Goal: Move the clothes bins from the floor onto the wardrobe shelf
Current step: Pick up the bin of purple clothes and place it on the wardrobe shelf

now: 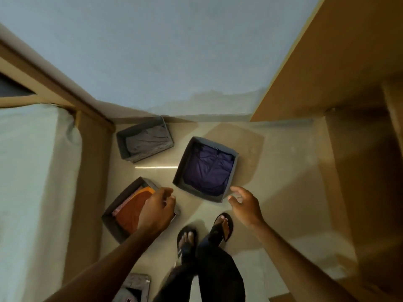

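Note:
Several dark grey fabric bins stand on the pale floor. The bin with purple clothes (207,168) is in the middle. A bin with grey clothes (145,139) sits by the far wall. Closer on the left is a bin with orange clothes (128,210), partly hidden by my left hand (158,209), which hovers above it with fingers loosely curled and holds nothing. My right hand (245,204) hangs open just right of the purple bin's near corner, not touching it. A fourth bin (136,287) shows at the bottom edge.
A bed with a pale sheet (32,171) and wooden frame fills the left side. The wooden wardrobe (349,105) stands along the right. My feet in sandals (205,232) are on the floor just below the bins. A blue wall lies ahead.

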